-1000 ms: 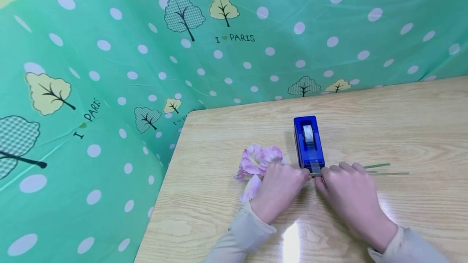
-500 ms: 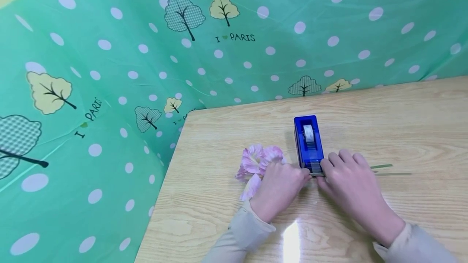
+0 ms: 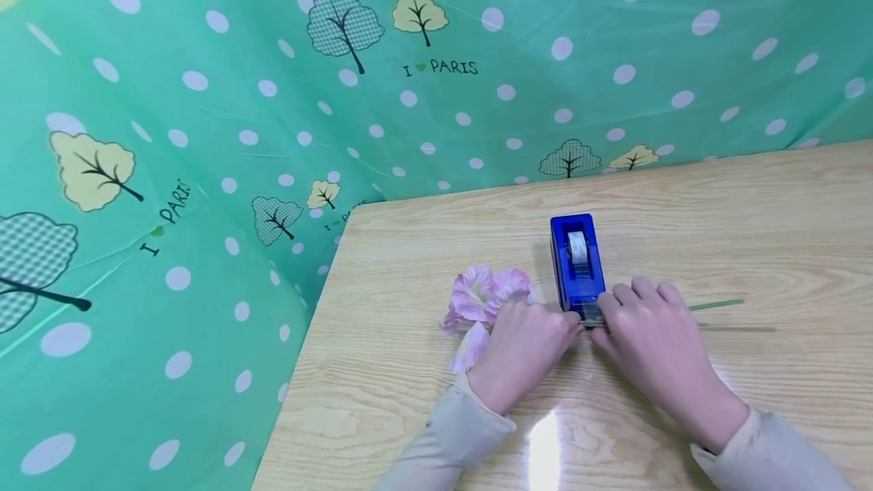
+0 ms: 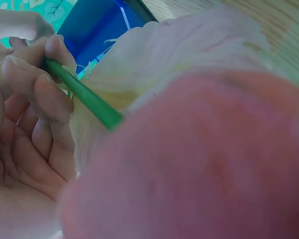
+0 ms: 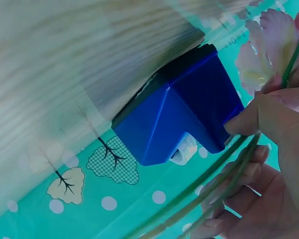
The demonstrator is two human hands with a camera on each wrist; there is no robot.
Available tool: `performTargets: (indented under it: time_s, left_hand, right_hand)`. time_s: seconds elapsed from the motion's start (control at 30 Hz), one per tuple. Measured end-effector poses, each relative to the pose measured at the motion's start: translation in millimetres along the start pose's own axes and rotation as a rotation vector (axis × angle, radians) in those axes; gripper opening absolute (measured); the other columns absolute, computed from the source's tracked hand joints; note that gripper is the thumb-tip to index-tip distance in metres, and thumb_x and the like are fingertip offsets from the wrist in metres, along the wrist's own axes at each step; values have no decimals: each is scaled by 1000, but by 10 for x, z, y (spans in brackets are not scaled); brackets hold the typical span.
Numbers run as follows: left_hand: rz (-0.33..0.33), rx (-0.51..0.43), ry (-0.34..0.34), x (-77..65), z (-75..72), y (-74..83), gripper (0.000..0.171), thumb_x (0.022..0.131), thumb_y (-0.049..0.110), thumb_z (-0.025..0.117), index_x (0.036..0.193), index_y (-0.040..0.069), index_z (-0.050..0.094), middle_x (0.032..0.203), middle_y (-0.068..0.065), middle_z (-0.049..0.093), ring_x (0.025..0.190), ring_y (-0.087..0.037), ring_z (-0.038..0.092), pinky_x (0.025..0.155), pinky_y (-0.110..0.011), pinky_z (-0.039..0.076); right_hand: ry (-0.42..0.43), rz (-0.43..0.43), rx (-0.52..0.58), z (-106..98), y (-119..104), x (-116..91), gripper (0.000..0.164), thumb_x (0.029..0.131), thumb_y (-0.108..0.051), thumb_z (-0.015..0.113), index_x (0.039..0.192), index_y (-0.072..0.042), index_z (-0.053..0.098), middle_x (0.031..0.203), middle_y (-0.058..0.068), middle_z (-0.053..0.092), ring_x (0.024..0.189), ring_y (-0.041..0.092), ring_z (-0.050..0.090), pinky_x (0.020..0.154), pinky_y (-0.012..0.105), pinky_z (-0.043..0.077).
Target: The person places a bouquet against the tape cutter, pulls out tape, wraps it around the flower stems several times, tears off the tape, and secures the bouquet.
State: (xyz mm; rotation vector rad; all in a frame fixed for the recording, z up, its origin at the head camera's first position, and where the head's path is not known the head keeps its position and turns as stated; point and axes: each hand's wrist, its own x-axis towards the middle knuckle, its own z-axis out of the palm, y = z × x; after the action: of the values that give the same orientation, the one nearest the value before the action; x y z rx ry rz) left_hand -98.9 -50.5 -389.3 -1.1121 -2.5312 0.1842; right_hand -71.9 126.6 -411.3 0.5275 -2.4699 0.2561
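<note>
Pink artificial flowers [image 3: 473, 294] lie left of my left hand [image 3: 528, 354], which pinches their green stem [image 4: 84, 94] just below the petals. My right hand [image 3: 658, 354] holds several stems [image 5: 209, 186] in its curled fingers, and their ends stick out to its right. Between and just beyond both hands stands a blue tape dispenser [image 3: 580, 223] with a tape roll [image 3: 578, 247]. In the right wrist view, the right thumb touches the dispenser's front edge beside the serrated cutter. A short strip of clear tape [image 3: 592, 312] spans from the dispenser's front toward the stems.
Everything rests on a wood-grain table [image 3: 764, 233]. Behind it and to the left hangs a green cloth [image 3: 464, 165] with white dots and printed trees. The table's left edge [image 3: 307, 332] runs beside that cloth.
My right hand has shifted slightly up and to the right along the dispenser's front, and the stem ends have moved a little right. The left hand and dispenser stay nearly in place.
</note>
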Motion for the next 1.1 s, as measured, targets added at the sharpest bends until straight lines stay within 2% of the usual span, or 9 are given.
performTargets:
  time_s: [0.13,0.3,0.43,0.6,0.73,0.9,1.1]
  left_hand:
    - [5,-6,-14,5,0,2,23,96,41,64,78,30,73,57,16,58,44,-2,40,46,-19,29]
    - [11,0,-17,7,11,1,21,94,43,66,79,31,74,57,17,59,45,-1,41,48,-20,33]
    - [15,0,-21,2,15,-9,19,94,43,66,81,31,75,58,17,60,45,-1,42,50,-20,34]
    - [18,4,-15,2,5,-20,19,94,43,66,82,31,75,59,17,61,45,-1,42,50,-20,34]
    - [5,6,-34,3,-3,-19,21,95,43,64,82,32,75,58,17,59,44,-2,40,47,-20,31]
    - [-7,-4,-62,5,-4,-11,22,96,43,63,83,31,75,60,17,60,45,-1,38,45,-19,27]
    - [-22,-34,-93,6,-13,-9,22,97,42,62,85,30,76,62,17,61,45,-1,38,44,-17,26]
  right_hand:
    - [-69,73,65,-57,28,-19,34,67,-24,85,81,-5,60,72,5,58,68,25,52,62,40,38]
    - [-129,123,141,-96,97,-21,37,63,-26,92,78,-11,61,73,-3,56,70,20,52,64,42,42]
    - [-189,122,215,-115,137,7,26,67,-22,90,77,-13,69,76,-4,62,73,19,58,66,44,49]
    - [-353,193,358,-107,181,31,15,78,-20,83,86,-10,75,83,1,72,76,22,68,68,45,57]
    - [-472,250,483,-73,230,29,14,86,-22,78,93,-11,76,88,-1,74,78,15,69,70,41,57]
    - [-501,238,617,-54,308,23,10,89,-23,75,95,-16,74,89,-10,71,78,3,62,69,30,54]
    - [-506,238,700,-54,372,25,12,89,-24,75,99,-19,74,95,-9,72,84,-1,61,74,28,54]
